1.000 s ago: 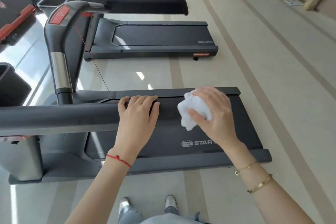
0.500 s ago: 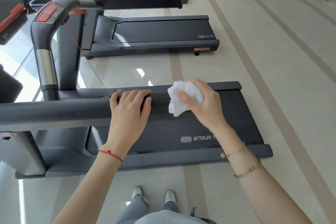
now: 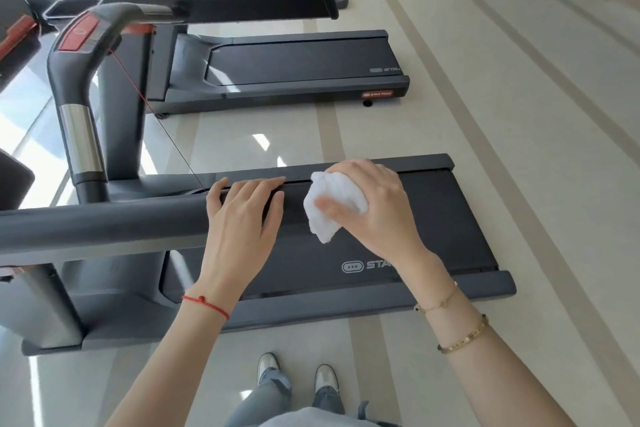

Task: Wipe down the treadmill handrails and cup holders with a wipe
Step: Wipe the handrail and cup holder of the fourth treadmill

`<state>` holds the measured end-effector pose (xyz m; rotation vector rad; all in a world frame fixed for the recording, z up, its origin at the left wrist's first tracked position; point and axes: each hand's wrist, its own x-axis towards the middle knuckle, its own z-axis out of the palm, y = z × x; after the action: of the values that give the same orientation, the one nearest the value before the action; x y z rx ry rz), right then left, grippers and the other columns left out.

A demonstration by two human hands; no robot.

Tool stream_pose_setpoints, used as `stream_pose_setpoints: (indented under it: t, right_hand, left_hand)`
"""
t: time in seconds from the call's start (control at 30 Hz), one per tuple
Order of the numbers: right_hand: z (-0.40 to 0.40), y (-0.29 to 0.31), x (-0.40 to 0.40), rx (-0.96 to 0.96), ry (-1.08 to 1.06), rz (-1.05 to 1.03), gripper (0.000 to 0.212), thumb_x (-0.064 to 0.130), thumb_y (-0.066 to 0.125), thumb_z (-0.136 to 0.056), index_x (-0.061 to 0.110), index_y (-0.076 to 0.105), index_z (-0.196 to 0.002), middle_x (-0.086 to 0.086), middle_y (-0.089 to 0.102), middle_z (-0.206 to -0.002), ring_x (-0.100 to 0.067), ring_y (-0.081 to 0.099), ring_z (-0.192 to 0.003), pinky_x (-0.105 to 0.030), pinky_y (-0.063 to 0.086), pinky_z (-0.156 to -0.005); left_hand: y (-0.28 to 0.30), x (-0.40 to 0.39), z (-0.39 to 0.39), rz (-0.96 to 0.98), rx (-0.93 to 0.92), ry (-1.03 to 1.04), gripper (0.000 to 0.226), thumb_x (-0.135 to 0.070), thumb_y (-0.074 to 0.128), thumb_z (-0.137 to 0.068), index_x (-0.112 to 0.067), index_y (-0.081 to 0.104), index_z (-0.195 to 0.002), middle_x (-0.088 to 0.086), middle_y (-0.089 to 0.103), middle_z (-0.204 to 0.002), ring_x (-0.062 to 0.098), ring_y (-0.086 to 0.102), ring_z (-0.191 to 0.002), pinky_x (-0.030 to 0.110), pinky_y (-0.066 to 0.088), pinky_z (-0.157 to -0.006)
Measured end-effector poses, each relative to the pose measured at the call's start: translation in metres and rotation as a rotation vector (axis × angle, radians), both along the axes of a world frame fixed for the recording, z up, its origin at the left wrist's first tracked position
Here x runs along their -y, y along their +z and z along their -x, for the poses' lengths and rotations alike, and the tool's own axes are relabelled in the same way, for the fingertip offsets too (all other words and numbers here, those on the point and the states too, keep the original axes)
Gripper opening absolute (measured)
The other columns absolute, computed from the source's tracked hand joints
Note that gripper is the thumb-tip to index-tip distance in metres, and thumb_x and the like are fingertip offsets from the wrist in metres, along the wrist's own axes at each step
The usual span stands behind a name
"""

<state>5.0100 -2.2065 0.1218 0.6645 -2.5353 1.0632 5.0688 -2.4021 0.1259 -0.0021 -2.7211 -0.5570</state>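
Left hand (image 3: 242,218) lies flat, fingers straight, over the end of the matte, rounded dark-grey handrail (image 3: 104,222), while the right hand (image 3: 374,215) grips a crumpled white wipe (image 3: 329,215) just beside it, above the flat black treadmill belt (image 3: 443,218), glossy pale floor (image 3: 519,149) around.

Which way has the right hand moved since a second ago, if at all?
Yes. The right hand, holding the wipe, has shifted slightly left along the handrail, toward the left hand.

Handrail (image 3: 104,224) matt dark foam-like; wipe (image 3: 332,210) soft white cloth; upright sleeve (image 3: 80,139) shiny metal.
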Motion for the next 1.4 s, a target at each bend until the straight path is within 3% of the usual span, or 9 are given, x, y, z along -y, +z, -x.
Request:
stream_pose_setpoints:
  t: [0.13,0.27,0.43,0.73,0.9,1.03,1.17,1.3,1.4]
  right_hand:
    - [0.007,0.008,0.008,-0.040,0.041,-0.154,0.036,0.060,0.062,-0.082,0.035,0.061,-0.107,0.018,0.063,-0.104,-0.004,0.055,-0.088,-0.023,0.041,-0.087]
    - [0.002,0.009,0.041,-0.137,0.066,-0.269,0.040,0.064,0.056,-0.082,0.036,0.060,-0.110,0.018,0.063,-0.107,-0.006,0.057,-0.083,-0.017,0.033,-0.076]
    - [-0.010,0.007,0.103,-0.191,0.106,-0.292,0.041,0.065,0.051,-0.085,0.035,0.059,-0.112,0.016,0.064,-0.106,-0.008,0.060,-0.081,-0.018,0.034,-0.071]
    - [-0.038,0.002,0.221,-0.220,0.101,-0.274,0.039,0.061,0.054,-0.084,0.035,0.059,-0.113,0.017,0.063,-0.108,-0.010,0.061,-0.086,-0.018,0.034,-0.073]
    - [-0.055,0.001,0.310,-0.208,0.118,-0.276,0.039,0.061,0.054,-0.085,0.035,0.058,-0.114,0.017,0.062,-0.108,-0.009,0.060,-0.086,-0.020,0.039,-0.074]
    - [-0.075,0.003,0.385,-0.215,0.137,-0.261,0.041,0.060,0.053,-0.086,0.032,0.058,-0.116,0.015,0.063,-0.110,-0.011,0.061,-0.088,-0.024,0.044,-0.079]
    - [-0.097,0.009,0.471,-0.184,0.190,-0.257,0.046,0.062,0.050,-0.088,0.028,0.058,-0.118,0.009,0.064,-0.110,-0.016,0.062,-0.090,-0.033,0.049,-0.080]
    - [-0.100,0.004,0.469,-0.216,0.210,-0.263,0.047,0.061,0.053,-0.089,0.028,0.058,-0.122,0.010,0.062,-0.119,-0.015,0.061,-0.100,-0.033,0.046,-0.087]
    - [-0.095,0.000,0.437,-0.239,0.063,-0.253,0.045,0.063,0.052,-0.089,0.029,0.061,-0.117,0.012,0.065,-0.113,-0.013,0.061,-0.096,-0.030,0.045,-0.088]
  left_hand:
    - [0.005,0.016,-0.006,-0.035,-0.012,0.006,0.030,-0.023,0.045,-0.102,-0.019,0.060,-0.128,-0.006,0.064,-0.124,0.015,0.055,-0.119,0.045,0.019,-0.118]
    - [0.009,0.049,-0.016,-0.028,-0.013,0.039,0.026,-0.019,0.049,-0.100,-0.017,0.064,-0.121,-0.004,0.067,-0.118,0.016,0.059,-0.113,0.047,0.023,-0.116]
    - [0.011,0.096,-0.032,-0.019,-0.028,0.086,0.024,-0.017,0.052,-0.099,-0.017,0.066,-0.117,-0.003,0.068,-0.114,0.019,0.060,-0.111,0.048,0.027,-0.114]
    - [0.014,0.232,-0.068,-0.026,-0.148,0.131,0.024,-0.020,0.048,-0.099,-0.019,0.067,-0.113,-0.004,0.068,-0.111,0.018,0.059,-0.107,0.048,0.034,-0.108]
    - [0.013,0.324,-0.086,-0.047,-0.136,0.175,0.024,-0.020,0.049,-0.099,-0.022,0.065,-0.118,-0.005,0.066,-0.114,0.017,0.057,-0.112,0.046,0.030,-0.112]
    - [0.016,0.389,-0.100,-0.086,-0.101,0.186,0.032,-0.033,0.041,-0.101,-0.021,0.064,-0.120,-0.005,0.065,-0.118,0.019,0.056,-0.114,0.048,0.035,-0.108]
    - [0.014,0.435,-0.107,-0.113,-0.058,0.160,0.033,-0.031,0.039,-0.103,-0.019,0.067,-0.115,-0.004,0.067,-0.112,0.023,0.058,-0.109,0.051,0.038,-0.102]
    - [0.008,0.461,-0.113,-0.099,-0.049,0.153,0.026,-0.025,0.043,-0.103,-0.018,0.068,-0.108,-0.003,0.068,-0.110,0.023,0.059,-0.106,0.050,0.038,-0.103]
    - [0.004,0.470,-0.114,-0.070,-0.063,0.132,0.023,-0.023,0.047,-0.101,-0.020,0.069,-0.109,-0.005,0.068,-0.112,0.019,0.058,-0.105,0.042,0.034,-0.107]
